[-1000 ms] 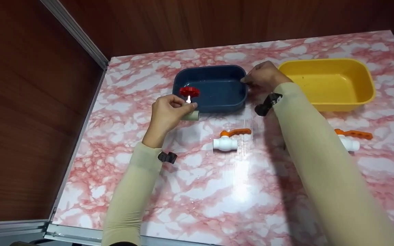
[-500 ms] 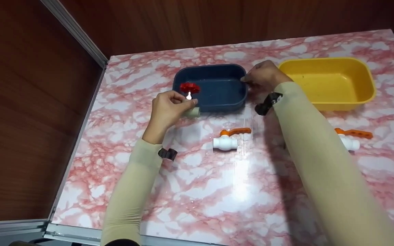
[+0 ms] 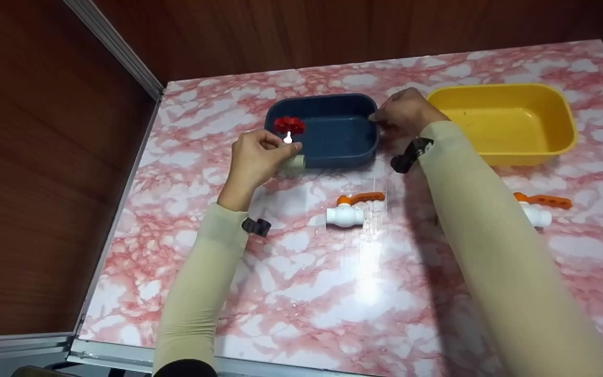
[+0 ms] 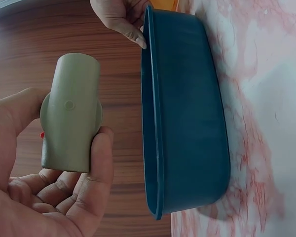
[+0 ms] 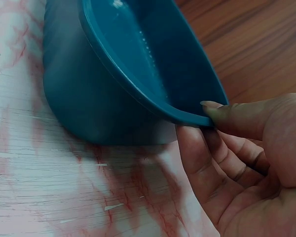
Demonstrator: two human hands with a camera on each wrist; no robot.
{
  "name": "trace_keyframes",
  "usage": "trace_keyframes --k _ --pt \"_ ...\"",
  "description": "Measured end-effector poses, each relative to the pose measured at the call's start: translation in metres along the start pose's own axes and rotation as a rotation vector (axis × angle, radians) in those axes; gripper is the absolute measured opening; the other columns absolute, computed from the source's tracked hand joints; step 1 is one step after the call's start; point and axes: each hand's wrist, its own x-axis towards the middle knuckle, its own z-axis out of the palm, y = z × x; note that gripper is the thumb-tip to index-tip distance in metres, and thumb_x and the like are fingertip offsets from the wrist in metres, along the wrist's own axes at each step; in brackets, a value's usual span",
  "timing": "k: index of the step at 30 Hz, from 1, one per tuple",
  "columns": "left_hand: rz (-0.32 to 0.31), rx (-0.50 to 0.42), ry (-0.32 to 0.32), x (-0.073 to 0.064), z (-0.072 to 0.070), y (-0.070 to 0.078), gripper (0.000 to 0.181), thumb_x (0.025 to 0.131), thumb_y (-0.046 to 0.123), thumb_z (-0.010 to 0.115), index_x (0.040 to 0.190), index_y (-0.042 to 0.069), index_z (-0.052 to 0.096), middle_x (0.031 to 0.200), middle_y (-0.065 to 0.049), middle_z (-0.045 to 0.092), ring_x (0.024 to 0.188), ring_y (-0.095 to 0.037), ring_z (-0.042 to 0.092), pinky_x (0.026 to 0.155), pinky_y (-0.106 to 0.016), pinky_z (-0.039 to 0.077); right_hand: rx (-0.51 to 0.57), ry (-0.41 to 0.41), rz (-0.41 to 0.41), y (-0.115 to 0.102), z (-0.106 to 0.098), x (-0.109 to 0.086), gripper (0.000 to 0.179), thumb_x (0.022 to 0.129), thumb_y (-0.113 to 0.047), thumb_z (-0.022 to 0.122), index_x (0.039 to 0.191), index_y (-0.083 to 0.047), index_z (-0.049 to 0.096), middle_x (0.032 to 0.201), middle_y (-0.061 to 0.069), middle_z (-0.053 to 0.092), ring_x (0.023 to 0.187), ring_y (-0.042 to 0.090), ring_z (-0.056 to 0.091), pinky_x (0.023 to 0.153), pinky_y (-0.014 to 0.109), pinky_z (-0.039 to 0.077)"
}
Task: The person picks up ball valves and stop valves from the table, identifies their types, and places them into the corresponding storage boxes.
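My left hand [image 3: 257,159] pinches a grey-green pipe valve [image 4: 71,113] by its body, the red handwheel [image 3: 289,124] uppermost. In the head view the valve overlaps the near left edge of the blue basin [image 3: 333,159]; the left wrist view shows it apart from the basin's wall. At the basin's right end my right hand [image 3: 403,111] grips the rim, thumb inside and fingers under the lip [image 5: 187,118]. A white ball valve [image 3: 344,215] with an orange lever lies on the table in front of the basin.
A yellow basin [image 3: 521,159] stands to the right of the blue one. Another white valve with an orange lever [image 3: 547,201] lies partly behind my right forearm. Wood-grain panels [image 3: 333,31] rise behind and left of the pink marbled table [image 3: 291,293].
The left hand has risen slightly in the head view with the valve, and its handwheel now sits higher over the basin. My right hand keeps its grip on the rim.
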Motion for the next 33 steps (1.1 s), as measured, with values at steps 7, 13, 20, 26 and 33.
trace_keyframes --k 7,13,20,26,33 --pt "-0.028 -0.003 -0.005 0.005 0.001 0.000 0.032 0.095 0.042 0.096 0.095 0.014 0.082 0.086 0.003 0.074 0.080 -0.014 0.067 0.070 -0.030 0.053 0.014 0.006 0.000 0.002 0.000 0.000 0.010 0.114 -0.030 0.075 0.114 -0.020 0.075 0.117 -0.002 0.069 0.111 0.020 0.065 0.104 0.029 0.060" --pt "-0.022 -0.023 0.000 0.009 0.001 0.000 0.032 0.094 0.041 0.097 0.095 0.013 0.082 0.083 0.003 0.072 0.077 -0.013 0.065 0.066 -0.028 0.052 0.019 0.007 0.005 0.003 0.000 -0.001 0.013 0.114 -0.031 0.075 0.117 -0.019 0.075 0.112 -0.003 0.069 0.110 0.020 0.064 0.102 0.028 0.058" --pt "0.012 0.003 0.015 0.012 -0.001 0.003 0.032 0.094 0.040 0.097 0.096 0.011 0.083 0.086 0.002 0.074 0.081 -0.012 0.066 0.069 -0.027 0.053 0.017 0.011 0.014 -0.002 -0.002 -0.002 0.010 0.114 -0.031 0.075 0.114 -0.022 0.076 0.112 -0.003 0.066 0.107 0.019 0.064 0.097 0.027 0.061" --pt "0.009 0.011 0.023 0.015 -0.002 0.006 0.031 0.095 0.040 0.097 0.095 0.011 0.084 0.090 0.000 0.075 0.088 -0.014 0.066 0.072 -0.028 0.052 0.040 0.014 0.015 -0.003 -0.003 -0.003 0.010 0.114 -0.031 0.075 0.113 -0.021 0.076 0.115 -0.001 0.065 0.108 0.021 0.063 0.101 0.030 0.061" --pt "-0.025 0.001 0.016 0.017 -0.001 0.006 0.032 0.094 0.041 0.097 0.096 0.011 0.084 0.091 -0.001 0.075 0.092 -0.016 0.066 0.074 -0.030 0.052 0.030 0.004 0.007 0.001 0.000 -0.003 0.011 0.114 -0.031 0.076 0.116 -0.020 0.077 0.112 -0.002 0.068 0.108 0.021 0.064 0.104 0.030 0.059"
